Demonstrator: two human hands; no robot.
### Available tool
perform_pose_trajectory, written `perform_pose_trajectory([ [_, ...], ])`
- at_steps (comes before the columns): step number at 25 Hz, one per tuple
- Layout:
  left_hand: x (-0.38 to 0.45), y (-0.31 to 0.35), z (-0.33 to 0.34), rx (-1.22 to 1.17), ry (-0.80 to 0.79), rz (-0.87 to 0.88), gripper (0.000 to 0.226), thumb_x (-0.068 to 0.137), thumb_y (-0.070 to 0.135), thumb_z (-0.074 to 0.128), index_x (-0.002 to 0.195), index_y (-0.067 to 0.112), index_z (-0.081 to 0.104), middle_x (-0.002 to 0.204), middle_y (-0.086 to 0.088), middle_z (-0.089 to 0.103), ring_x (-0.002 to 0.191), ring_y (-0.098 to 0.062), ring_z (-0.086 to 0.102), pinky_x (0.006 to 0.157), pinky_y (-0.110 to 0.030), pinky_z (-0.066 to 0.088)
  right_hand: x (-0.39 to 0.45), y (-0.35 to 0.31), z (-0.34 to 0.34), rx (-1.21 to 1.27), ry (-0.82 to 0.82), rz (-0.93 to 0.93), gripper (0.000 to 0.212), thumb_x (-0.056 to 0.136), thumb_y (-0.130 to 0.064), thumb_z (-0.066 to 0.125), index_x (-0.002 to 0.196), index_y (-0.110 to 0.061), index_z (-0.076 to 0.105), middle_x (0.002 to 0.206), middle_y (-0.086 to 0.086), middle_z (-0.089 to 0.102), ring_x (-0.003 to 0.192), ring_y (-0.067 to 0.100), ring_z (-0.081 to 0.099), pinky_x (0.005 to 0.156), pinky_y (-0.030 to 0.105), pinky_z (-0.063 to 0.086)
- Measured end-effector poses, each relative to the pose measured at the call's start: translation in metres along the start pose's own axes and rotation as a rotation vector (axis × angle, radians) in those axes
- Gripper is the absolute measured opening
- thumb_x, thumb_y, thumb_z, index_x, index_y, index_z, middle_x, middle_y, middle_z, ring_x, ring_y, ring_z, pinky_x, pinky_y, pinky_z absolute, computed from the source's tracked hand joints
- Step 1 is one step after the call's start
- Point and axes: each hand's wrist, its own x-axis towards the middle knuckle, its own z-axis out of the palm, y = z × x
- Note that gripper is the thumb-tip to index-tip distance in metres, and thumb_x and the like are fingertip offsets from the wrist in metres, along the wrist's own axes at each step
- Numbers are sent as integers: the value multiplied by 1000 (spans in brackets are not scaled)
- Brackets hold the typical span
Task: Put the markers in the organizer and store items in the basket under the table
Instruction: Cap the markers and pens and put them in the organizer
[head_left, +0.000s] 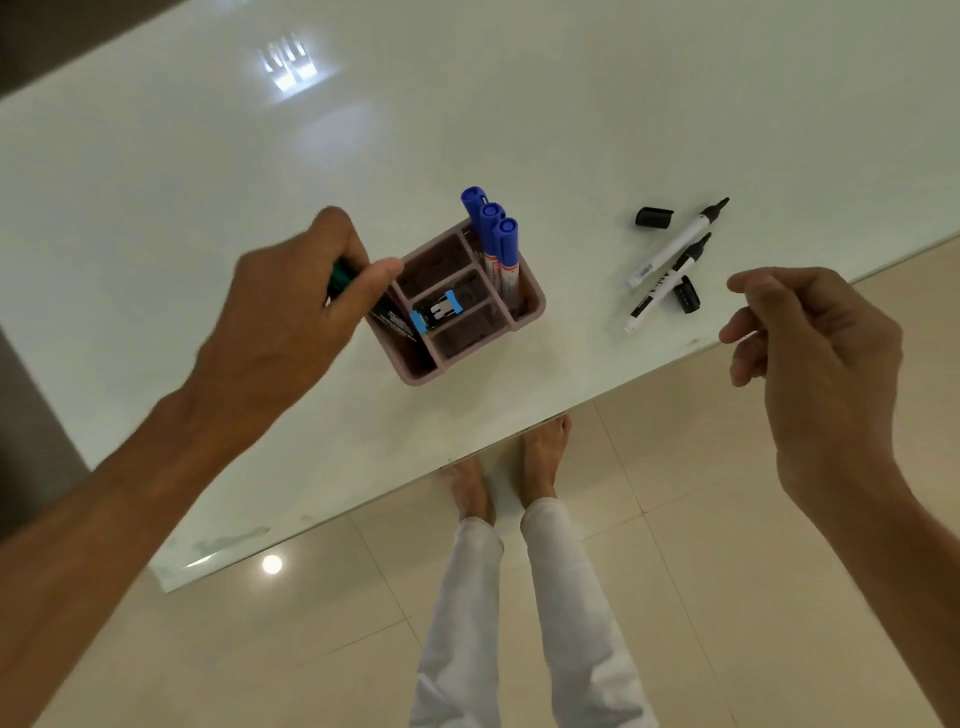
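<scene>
Glossy white table above pale tiled floor, seen from overhead; the person's bare feet and white trousers show below the near edge.

Left hand: fingers and thumb closed around a marker with a green cap, held tilted, its lower end inside the left compartment of the organizer. Dark print on this marker's barrel is too blurred to read.

Organizer: pink, divided into several compartments, standing on the table just right of the left hand. A small black-and-white item with blue ends lies in the middle compartment. Three blue-capped markers stand upright in the right compartment; their white barrels carry a red label whose text cannot be made out.

Right of the organizer and well apart from it: two uncapped black markers with white barrels lie on the table, crossing near the table edge, with small black lettering that is illegible. One black cap lies beside their tips, the other black cap beside the nearer marker.

Right hand: raised beyond the table edge, fingers loosely curled, holding nothing.
</scene>
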Motion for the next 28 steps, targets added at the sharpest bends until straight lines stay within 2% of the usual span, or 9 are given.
perform_pose_trajectory([
  [3, -3, 1, 14, 35, 16, 4, 40, 110, 44, 33, 112, 8, 52, 75, 0, 52, 62, -21, 49, 59, -35, 38, 16, 9, -15, -116, 33, 1, 19, 101, -25, 60, 105, -16, 77, 76, 2, 72, 52, 15, 60, 62, 30, 52],
  [5, -6, 5, 12, -8, 102, -59, 34, 113, 41, 29, 120, 16, 52, 79, -9, 53, 70, -29, 51, 63, -43, 41, 39, 19, -27, -291, 63, -50, 18, 99, -26, 61, 104, -17, 76, 82, -1, 75, 59, 16, 69, 70, 35, 59],
  [8, -13, 18, 6, -41, 148, -86, 17, 113, 44, 28, 118, 39, 43, 75, -2, 44, 65, -23, 42, 59, -27, 36, 74, 23, -44, -553, 61, -253, 19, 98, -23, 60, 106, -17, 76, 93, -3, 75, 70, 22, 72, 80, 35, 59],
  [9, -16, 24, 6, -38, 139, -73, 20, 113, 45, 28, 117, 37, 47, 77, -3, 45, 67, -23, 42, 59, -24, 35, 82, 23, -45, -631, 33, -338, 19, 99, -24, 59, 106, -18, 76, 95, -2, 76, 71, 22, 70, 79, 36, 58],
  [12, -22, 53, 22, 24, 119, 42, 32, 111, 33, 41, 108, 9, 61, 86, -11, 56, 77, -27, 50, 63, -33, 39, 99, 26, -39, -845, -80, -519, 19, 102, -27, 59, 110, -23, 75, 97, 0, 77, 75, 26, 70, 70, 36, 55],
  [18, -9, 122, 83, 79, -67, 459, 25, 105, 27, 58, 95, 6, 68, 82, -7, 63, 77, -23, 56, 64, -36, 51, 121, 33, -24, -934, -88, -594, 20, 104, -26, 59, 114, -22, 76, 107, 2, 72, 81, 32, 67, 69, 32, 44],
  [22, 59, 147, 95, 240, -76, 460, 16, 101, 23, 63, 110, 10, 65, 99, -9, 66, 95, -29, 58, 68, -39, 45, 118, 36, 2, -1007, -204, -834, 17, 100, -21, 64, 109, -15, 77, 98, 7, 68, 90, 31, 65, 61, 31, 39],
  [25, 118, 150, 114, 477, -108, 391, 29, 100, 11, 61, 129, 12, 57, 122, -11, 64, 115, -32, 56, 76, -39, 38, 117, 44, 23, -1141, -340, -1068, 16, 82, -5, 75, 98, -10, 77, 89, 8, 66, 83, 30, 64, 54, 30, 35],
  [28, 149, 146, 139, 533, -218, 392, 37, 100, 8, 59, 136, 13, 52, 128, -10, 61, 114, -31, 57, 74, -39, 40, 127, 48, 34, -1224, -311, -1140, 21, 75, 3, 67, 90, -10, 75, 91, 7, 67, 83, 28, 63, 56, 33, 42],
])
